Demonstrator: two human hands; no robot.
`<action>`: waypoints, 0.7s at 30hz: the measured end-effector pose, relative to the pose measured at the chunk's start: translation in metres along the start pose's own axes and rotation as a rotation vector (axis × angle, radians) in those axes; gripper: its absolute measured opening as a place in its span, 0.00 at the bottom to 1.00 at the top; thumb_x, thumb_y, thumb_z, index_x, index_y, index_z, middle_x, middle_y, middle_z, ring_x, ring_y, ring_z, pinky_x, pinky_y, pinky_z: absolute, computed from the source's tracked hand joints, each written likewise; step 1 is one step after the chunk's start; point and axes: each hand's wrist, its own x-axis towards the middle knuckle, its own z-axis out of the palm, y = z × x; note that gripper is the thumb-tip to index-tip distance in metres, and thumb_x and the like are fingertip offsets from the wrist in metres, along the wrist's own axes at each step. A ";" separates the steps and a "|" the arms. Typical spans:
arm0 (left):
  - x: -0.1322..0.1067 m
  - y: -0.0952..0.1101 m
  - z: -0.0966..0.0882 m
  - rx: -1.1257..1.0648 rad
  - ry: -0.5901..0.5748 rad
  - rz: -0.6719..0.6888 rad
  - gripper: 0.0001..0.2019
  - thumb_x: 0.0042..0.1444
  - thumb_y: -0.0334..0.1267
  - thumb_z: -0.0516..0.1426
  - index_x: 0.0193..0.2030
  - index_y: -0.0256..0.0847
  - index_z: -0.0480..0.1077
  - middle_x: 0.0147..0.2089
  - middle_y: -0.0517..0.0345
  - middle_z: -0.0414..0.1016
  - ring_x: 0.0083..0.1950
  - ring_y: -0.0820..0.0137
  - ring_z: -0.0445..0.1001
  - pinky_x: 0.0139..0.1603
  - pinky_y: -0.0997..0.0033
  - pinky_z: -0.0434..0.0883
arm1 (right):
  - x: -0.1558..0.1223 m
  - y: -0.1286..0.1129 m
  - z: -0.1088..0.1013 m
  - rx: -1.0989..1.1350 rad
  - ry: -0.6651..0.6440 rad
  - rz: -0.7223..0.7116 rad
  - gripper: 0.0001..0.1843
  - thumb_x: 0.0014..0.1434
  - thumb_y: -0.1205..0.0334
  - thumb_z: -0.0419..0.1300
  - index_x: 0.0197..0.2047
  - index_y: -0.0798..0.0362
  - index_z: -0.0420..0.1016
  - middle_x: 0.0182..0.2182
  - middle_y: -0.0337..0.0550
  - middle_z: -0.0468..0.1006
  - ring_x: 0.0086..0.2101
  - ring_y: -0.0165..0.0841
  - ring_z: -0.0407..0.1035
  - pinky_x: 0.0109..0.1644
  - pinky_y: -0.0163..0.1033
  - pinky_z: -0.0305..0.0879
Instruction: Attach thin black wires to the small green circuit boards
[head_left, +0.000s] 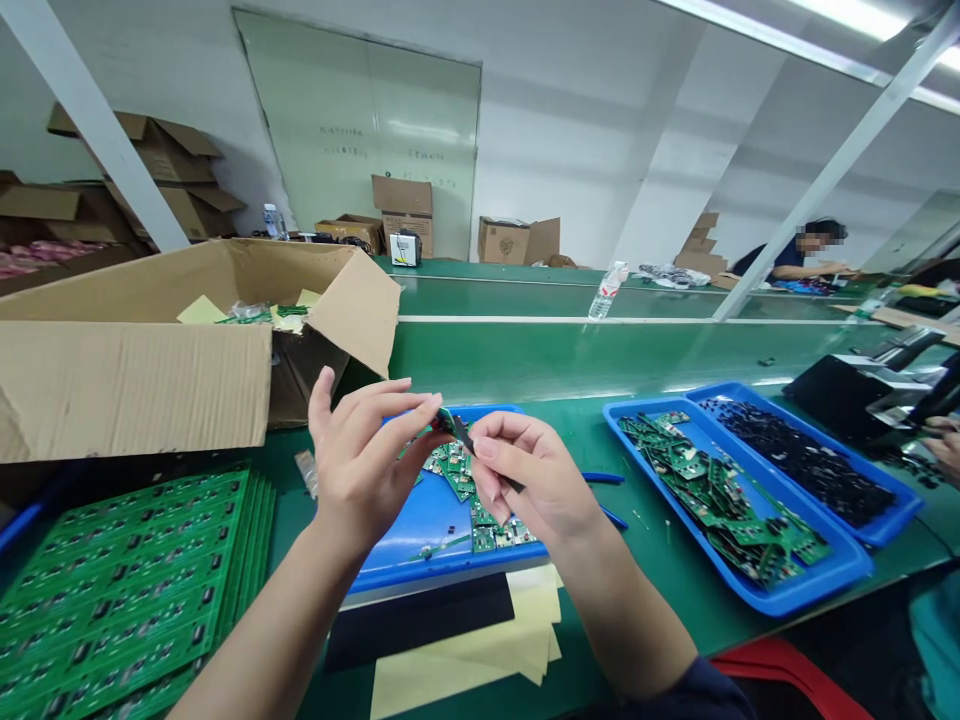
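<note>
My left hand [364,455] is raised over a blue tray [420,525], fingers pinched together on a small green circuit board [444,418]. My right hand [529,475] meets it from the right, fingers curled round a thin black tool [469,445] whose tip touches that board. Several more small green boards [476,500] lie loose in the tray under both hands.
A stack of green panel boards [127,590] lies at the front left, an open cardboard box [150,350] behind it. To the right stand a blue tray of green boards [720,500] and one of black parts [810,465]. Yellow sheets [480,650] lie in front. Another person [802,255] sits far right.
</note>
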 end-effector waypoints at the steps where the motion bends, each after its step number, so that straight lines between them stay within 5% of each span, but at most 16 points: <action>1: 0.000 0.001 0.000 -0.003 0.007 -0.029 0.11 0.52 0.34 0.60 0.42 0.50 0.68 0.36 0.59 0.77 0.44 0.64 0.76 0.63 0.43 0.53 | 0.001 0.001 0.000 0.014 -0.008 0.016 0.10 0.48 0.58 0.65 0.26 0.55 0.69 0.12 0.30 0.69 0.10 0.20 0.59 0.12 0.25 0.55; 12: 0.002 -0.001 -0.005 -0.190 -0.068 -0.079 0.08 0.52 0.38 0.60 0.40 0.46 0.69 0.35 0.60 0.75 0.45 0.65 0.75 0.62 0.44 0.54 | 0.008 0.005 -0.008 0.040 -0.054 0.143 0.15 0.46 0.57 0.67 0.23 0.55 0.64 0.11 0.28 0.67 0.10 0.19 0.59 0.12 0.24 0.55; 16: 0.004 -0.003 -0.010 -0.296 -0.131 -0.040 0.08 0.52 0.38 0.60 0.40 0.46 0.70 0.33 0.60 0.75 0.45 0.65 0.75 0.63 0.44 0.52 | 0.006 0.007 -0.012 -0.054 -0.065 0.136 0.15 0.48 0.56 0.66 0.30 0.54 0.65 0.13 0.29 0.71 0.11 0.22 0.63 0.13 0.25 0.60; 21: 0.006 0.000 -0.016 -0.479 -0.293 -0.193 0.08 0.53 0.42 0.60 0.39 0.45 0.72 0.36 0.58 0.76 0.46 0.64 0.75 0.62 0.46 0.56 | 0.004 0.005 -0.011 -0.188 -0.042 -0.034 0.22 0.46 0.56 0.68 0.42 0.52 0.65 0.15 0.29 0.73 0.15 0.26 0.69 0.19 0.29 0.69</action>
